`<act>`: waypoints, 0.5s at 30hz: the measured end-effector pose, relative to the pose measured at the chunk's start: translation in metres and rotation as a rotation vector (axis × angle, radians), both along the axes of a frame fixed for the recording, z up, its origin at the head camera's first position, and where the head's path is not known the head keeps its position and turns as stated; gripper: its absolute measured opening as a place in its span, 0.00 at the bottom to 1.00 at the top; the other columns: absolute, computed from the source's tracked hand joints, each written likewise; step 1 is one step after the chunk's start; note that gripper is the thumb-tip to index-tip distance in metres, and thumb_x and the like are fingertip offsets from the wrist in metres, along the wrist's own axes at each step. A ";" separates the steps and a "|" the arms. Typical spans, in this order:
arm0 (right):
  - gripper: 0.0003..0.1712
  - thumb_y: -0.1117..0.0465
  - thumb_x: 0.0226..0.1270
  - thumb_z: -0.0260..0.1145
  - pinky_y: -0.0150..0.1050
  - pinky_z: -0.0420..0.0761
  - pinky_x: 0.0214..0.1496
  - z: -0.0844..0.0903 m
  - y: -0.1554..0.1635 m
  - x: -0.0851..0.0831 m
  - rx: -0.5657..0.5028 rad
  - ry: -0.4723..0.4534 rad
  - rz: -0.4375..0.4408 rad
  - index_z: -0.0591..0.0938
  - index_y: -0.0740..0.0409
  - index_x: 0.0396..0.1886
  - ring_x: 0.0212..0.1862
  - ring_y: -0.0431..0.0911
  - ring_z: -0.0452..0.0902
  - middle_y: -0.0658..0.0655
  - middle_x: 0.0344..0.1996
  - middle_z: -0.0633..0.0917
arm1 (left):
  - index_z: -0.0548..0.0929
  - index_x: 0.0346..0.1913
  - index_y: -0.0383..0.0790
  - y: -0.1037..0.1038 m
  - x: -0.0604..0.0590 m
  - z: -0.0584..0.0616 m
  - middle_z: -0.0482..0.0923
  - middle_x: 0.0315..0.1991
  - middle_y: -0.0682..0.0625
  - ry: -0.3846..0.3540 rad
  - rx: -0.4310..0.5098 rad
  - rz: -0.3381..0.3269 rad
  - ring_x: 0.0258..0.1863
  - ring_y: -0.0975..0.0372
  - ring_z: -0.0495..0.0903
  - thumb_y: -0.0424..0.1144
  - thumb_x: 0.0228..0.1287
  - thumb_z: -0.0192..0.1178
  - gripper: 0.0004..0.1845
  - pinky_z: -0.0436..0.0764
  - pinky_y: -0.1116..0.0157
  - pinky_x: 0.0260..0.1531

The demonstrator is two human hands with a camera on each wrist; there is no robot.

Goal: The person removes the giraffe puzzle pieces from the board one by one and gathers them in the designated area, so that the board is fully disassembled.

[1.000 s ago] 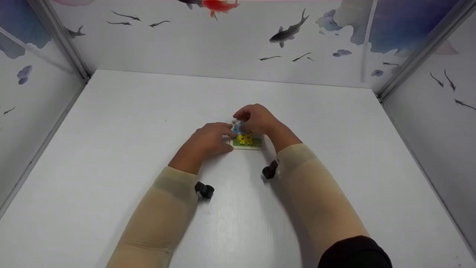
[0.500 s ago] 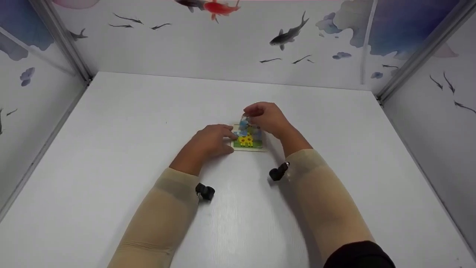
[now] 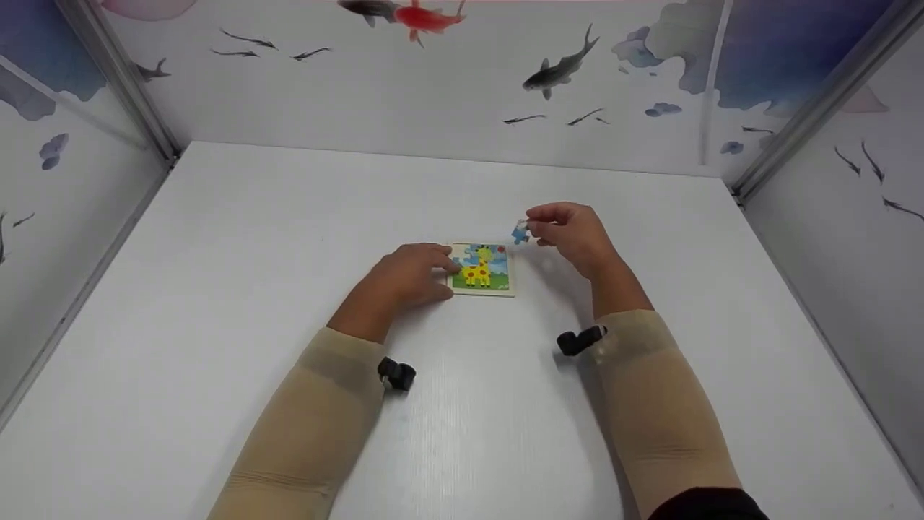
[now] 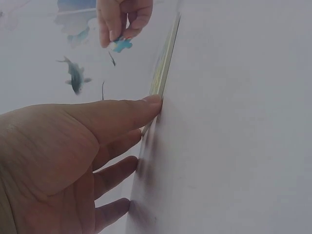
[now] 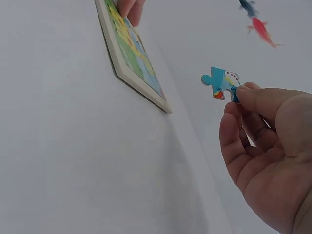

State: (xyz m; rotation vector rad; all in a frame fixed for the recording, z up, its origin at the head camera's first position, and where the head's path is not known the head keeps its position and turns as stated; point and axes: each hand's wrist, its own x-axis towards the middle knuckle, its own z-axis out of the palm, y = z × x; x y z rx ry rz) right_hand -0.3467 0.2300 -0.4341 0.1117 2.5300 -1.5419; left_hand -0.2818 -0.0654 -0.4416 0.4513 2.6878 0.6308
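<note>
A small framed jigsaw puzzle [image 3: 478, 274] with a yellow giraffe picture lies flat on the white table. Pale backing shows at its upper left corner. My left hand [image 3: 415, 273] rests at the puzzle's left side with fingers extended. One fingertip lies on the picture, and the thumb touches the frame edge in the left wrist view. To the right of the puzzle, my right hand [image 3: 574, 235] pinches a blue puzzle piece [image 5: 222, 83] between thumb and fingers, held up off the table. The piece carries a white, spotted patch and a bit of red.
The white table [image 3: 462, 404] has walls on its back and sides, printed with fish and blue washes. A small black camera [image 3: 397, 373] sits at the left wrist and another black camera [image 3: 580, 341] at the right.
My right hand has lifted the puzzle piece from over the board and carried it to the right, uncovering the giraffe picture. The left hand has stayed at the frame's left side.
</note>
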 end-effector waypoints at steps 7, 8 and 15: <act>0.19 0.56 0.77 0.71 0.38 0.86 0.64 -0.008 0.014 0.002 -0.002 -0.015 -0.046 0.86 0.51 0.65 0.56 0.47 0.86 0.53 0.57 0.88 | 0.81 0.73 0.58 0.000 0.000 -0.001 0.64 0.84 0.61 -0.016 0.017 0.035 0.87 0.55 0.55 0.47 0.73 0.68 0.27 0.56 0.46 0.86; 0.19 0.57 0.77 0.71 0.38 0.86 0.64 -0.009 0.014 0.001 -0.002 -0.020 -0.051 0.86 0.51 0.64 0.56 0.46 0.86 0.53 0.57 0.88 | 0.81 0.73 0.58 0.000 0.000 -0.002 0.64 0.84 0.61 -0.017 0.019 0.036 0.87 0.55 0.55 0.47 0.73 0.68 0.27 0.56 0.46 0.86; 0.16 0.59 0.79 0.68 0.37 0.86 0.62 -0.016 0.016 -0.002 0.025 -0.066 -0.088 0.86 0.49 0.62 0.58 0.46 0.84 0.53 0.58 0.88 | 0.82 0.73 0.57 -0.002 0.000 -0.002 0.64 0.84 0.60 -0.008 0.020 0.024 0.87 0.55 0.56 0.46 0.73 0.68 0.27 0.57 0.47 0.86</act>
